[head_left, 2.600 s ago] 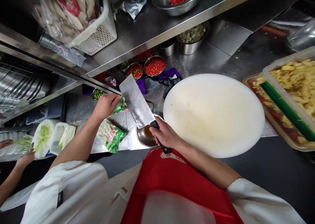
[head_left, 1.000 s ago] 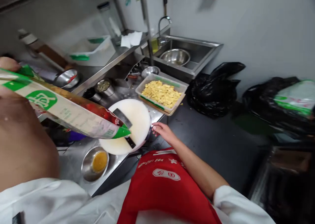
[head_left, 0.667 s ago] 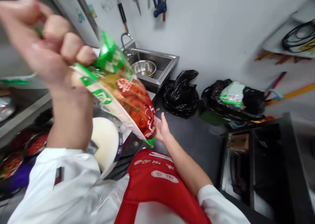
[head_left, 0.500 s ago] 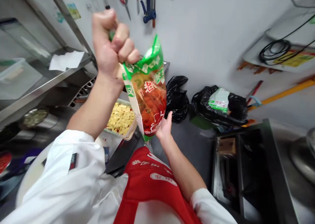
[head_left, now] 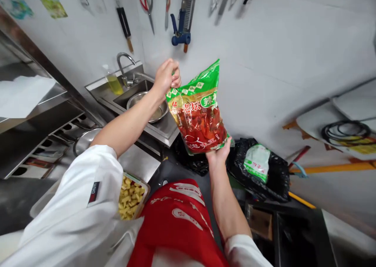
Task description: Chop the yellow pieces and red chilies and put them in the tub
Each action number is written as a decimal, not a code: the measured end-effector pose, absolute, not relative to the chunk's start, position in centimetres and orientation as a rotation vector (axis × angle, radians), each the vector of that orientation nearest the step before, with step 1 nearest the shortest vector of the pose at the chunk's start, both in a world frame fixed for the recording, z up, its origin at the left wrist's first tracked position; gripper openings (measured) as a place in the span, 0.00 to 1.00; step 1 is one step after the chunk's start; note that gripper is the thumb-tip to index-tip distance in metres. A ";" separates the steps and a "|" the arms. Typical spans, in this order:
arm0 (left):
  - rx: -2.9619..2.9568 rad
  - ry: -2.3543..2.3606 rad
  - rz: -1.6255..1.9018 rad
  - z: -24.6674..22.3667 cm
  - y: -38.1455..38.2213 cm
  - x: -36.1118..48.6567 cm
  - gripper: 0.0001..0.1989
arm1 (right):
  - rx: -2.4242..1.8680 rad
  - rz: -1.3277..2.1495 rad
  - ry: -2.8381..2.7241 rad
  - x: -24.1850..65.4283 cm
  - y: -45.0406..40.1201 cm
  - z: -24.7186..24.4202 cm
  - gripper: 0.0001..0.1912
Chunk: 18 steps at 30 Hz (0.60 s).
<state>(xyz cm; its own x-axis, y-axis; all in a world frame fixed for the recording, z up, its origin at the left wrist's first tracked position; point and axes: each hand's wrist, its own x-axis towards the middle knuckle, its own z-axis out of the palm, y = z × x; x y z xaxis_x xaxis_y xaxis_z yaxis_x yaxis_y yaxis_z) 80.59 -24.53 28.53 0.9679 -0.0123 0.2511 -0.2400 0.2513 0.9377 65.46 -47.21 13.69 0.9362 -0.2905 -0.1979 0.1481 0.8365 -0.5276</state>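
A green-topped plastic packet [head_left: 201,120] with red contents hangs in front of me, tilted. My left hand [head_left: 168,77] is a fist closed on its upper left corner. Under its lower right edge, my right hand [head_left: 219,152] supports the packet, its fingers mostly hidden behind it. A sink [head_left: 117,98] with a metal bowl [head_left: 132,101] in it lies behind my left forearm. Beside my apron, at the lower left, stands a clear tub of yellow pieces [head_left: 131,198].
A black-bagged bin [head_left: 282,181] with a white and green packet [head_left: 258,161] is at the right. Scissors [head_left: 146,4] and other tools hang on the wall. A metal shelf [head_left: 55,91] edges the left. A soap bottle [head_left: 114,83] stands by the faucet.
The view has shifted, bringing the sink into sight. The packet and both hands now appear farther right, and my left hand is lower and farther from the camera.
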 end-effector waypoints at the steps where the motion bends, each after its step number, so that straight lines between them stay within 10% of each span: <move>1: 1.401 -0.226 0.175 27.2 -23.6 82.4 0.16 | -0.569 -0.242 0.261 67.6 -47.9 13.8 0.25; 9: 2.081 0.286 0.424 19.4 -9.0 82.5 0.16 | -1.164 -0.147 0.442 85.0 -46.6 6.6 0.16; 18: 2.104 1.456 0.662 20.6 -3.9 45.8 0.24 | -1.525 0.210 0.274 92.5 -39.9 1.0 0.12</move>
<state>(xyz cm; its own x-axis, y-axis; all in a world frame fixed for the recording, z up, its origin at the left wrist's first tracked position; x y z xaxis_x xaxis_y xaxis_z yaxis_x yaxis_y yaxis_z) 45.75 -3.94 20.57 0.3121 0.9436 0.1109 0.7040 -0.3081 0.6399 92.47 -39.90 0.97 0.9517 -0.0356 -0.3049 -0.3036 0.0376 -0.9521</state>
